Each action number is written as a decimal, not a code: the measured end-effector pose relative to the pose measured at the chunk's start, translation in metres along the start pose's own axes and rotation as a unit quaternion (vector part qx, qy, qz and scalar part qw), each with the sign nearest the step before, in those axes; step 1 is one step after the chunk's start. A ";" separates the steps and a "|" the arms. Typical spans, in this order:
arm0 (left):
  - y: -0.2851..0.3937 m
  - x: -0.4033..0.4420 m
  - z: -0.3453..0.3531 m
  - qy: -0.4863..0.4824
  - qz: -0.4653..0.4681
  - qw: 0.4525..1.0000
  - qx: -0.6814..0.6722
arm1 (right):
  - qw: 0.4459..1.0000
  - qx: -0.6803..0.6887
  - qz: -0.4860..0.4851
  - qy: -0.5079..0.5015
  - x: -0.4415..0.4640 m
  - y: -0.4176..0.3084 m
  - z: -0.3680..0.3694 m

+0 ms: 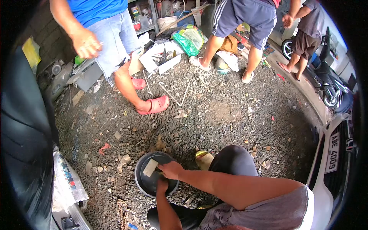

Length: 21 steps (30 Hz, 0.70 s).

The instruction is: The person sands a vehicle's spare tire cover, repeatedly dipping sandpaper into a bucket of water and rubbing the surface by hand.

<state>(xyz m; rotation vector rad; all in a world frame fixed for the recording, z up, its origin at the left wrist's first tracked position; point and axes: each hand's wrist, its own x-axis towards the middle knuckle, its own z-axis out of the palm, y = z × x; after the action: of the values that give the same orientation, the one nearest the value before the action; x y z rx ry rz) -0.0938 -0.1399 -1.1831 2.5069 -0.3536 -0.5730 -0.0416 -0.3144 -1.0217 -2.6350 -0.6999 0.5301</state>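
Observation:
A round black tub (pixel 138 180) stands on the gravel in front of my bent legs. My right hand (pixel 171 170) reaches over its rim from the right, fingers closed at the corner of a pale, flat rectangular piece (pixel 150 167). What that piece is made of I cannot make out. My left hand (pixel 162 184) is lowered into the tub from the near side. Its fingers are hidden in the dark interior, so whether they hold anything does not show.
A person in red clogs (pixel 156 105) stands ahead on the left. Another, in striped shorts (pixel 245 17), stands near a white box (pixel 161 57) of tools. Bent metal rods (pixel 180 100) lie on the gravel. Right are a car (pixel 326 165) and a motorcycle (pixel 329 82).

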 end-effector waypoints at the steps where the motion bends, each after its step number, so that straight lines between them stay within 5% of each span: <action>1: -0.013 0.002 0.011 -0.008 -0.004 1.000 -0.006 | 1.000 -0.008 -0.003 0.001 0.000 0.000 0.000; 21: 0.024 -0.008 -0.026 -0.048 -0.110 0.991 -0.057 | 0.999 -0.015 -0.019 0.023 -0.004 -0.002 -0.005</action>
<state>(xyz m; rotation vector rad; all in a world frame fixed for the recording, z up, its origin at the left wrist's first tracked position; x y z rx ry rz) -0.0913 -0.1451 -1.1471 2.4295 -0.0758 -0.7800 -0.0433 -0.3158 -1.0158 -2.6464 -0.7482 0.4507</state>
